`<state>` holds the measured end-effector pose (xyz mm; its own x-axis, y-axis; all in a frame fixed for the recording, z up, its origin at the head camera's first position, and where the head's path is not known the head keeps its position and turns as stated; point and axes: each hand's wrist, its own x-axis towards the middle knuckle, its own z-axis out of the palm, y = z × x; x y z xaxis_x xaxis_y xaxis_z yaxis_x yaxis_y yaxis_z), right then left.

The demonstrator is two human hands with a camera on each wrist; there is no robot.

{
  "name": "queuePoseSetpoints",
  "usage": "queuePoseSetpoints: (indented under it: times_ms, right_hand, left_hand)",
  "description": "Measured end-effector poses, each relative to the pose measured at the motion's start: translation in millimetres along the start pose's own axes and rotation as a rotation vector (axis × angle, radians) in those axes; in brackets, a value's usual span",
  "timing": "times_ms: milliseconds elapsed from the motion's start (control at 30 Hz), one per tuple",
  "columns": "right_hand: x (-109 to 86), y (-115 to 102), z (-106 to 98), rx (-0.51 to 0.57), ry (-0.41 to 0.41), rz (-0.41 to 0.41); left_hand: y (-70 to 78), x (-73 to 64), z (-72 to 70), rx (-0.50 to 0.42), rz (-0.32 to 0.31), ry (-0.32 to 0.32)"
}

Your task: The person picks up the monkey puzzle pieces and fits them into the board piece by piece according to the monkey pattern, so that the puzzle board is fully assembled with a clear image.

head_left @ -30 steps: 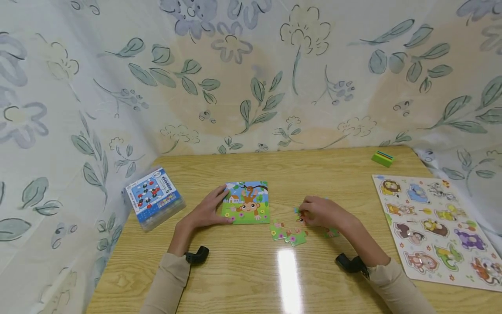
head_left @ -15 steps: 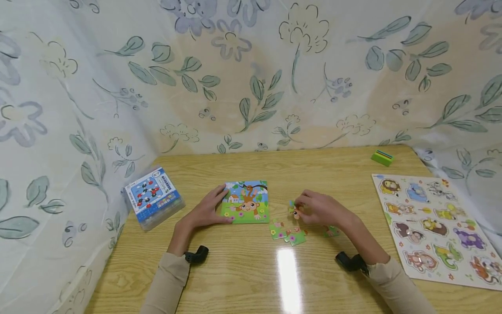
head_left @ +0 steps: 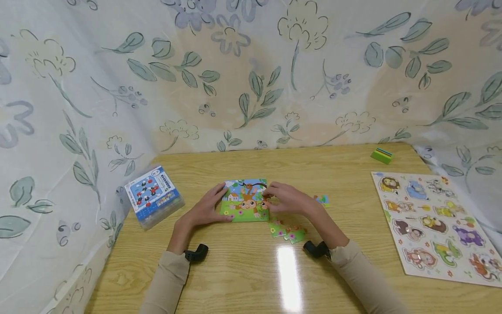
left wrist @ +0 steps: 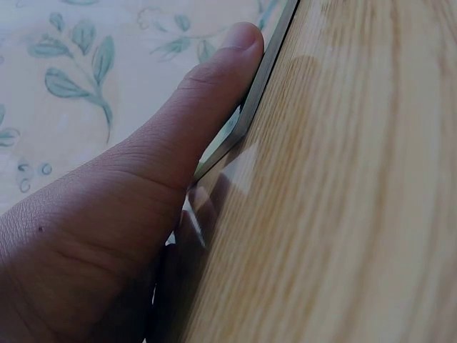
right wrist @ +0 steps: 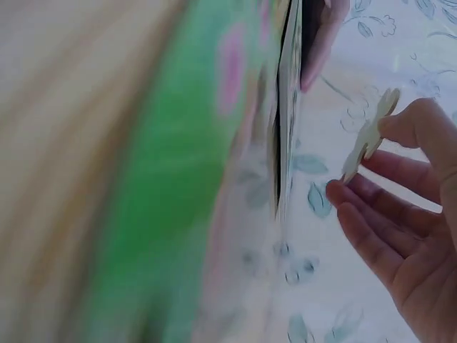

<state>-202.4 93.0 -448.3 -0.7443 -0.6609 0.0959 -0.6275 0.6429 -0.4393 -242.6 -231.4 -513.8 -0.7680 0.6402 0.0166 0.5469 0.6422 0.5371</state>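
Note:
A square puzzle board (head_left: 242,192) with a hanging monkey picture lies flat on the table in the head view. My left hand (head_left: 205,206) holds its left side, fingers at the far corner and thumb along the near one. In the left wrist view that thumb (left wrist: 218,75) lies on the board's edge. My right hand (head_left: 288,199) pinches a jigsaw piece (right wrist: 370,137) between thumb and fingers; it overlaps the board's right edge in the head view. Seen from the right wrist, the piece is apart from the board. Loose jigsaw pieces (head_left: 295,234) lie below the right hand.
Another jigsaw piece (head_left: 323,199) lies beyond my right wrist. At the left stands a clear box (head_left: 154,197) with a molecule picture. A large animal puzzle board (head_left: 421,209) lies at the right, and a small green block-shaped object (head_left: 381,156) sits at the back right.
My right hand has lifted the jigsaw piece from among the loose ones and carried it left to the board's right edge. The left hand stays on the board.

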Motion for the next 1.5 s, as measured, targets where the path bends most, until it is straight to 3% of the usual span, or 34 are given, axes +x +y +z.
queuePoseSetpoints:
  times_ms: [200,367,533,733,1500]
  right_hand:
    - [39.1,-9,15,-0.009,-0.053,-0.008]
    - [54.7,-13,24,-0.01,-0.07,0.039]
    - [59.5,-14,28,0.006,-0.071,0.063]
    - [61.3,-13,31,-0.003,-0.075,0.031]
    - [62.6,-13,37,-0.085,-0.033,-0.021]
  left_hand:
    - [0.7,1.0,-0.9,-0.003,-0.007,-0.014]
    - [0.1,1.3,-1.0,0.0,-0.011,-0.015]
    - [-0.8,0.2,-1.1,0.003,-0.003,-0.01]
    - [-1.2,-0.6,-0.4,0.001,0.008,-0.002]
    - [0.4,0.3,-1.7,-0.005,-0.034,-0.025]
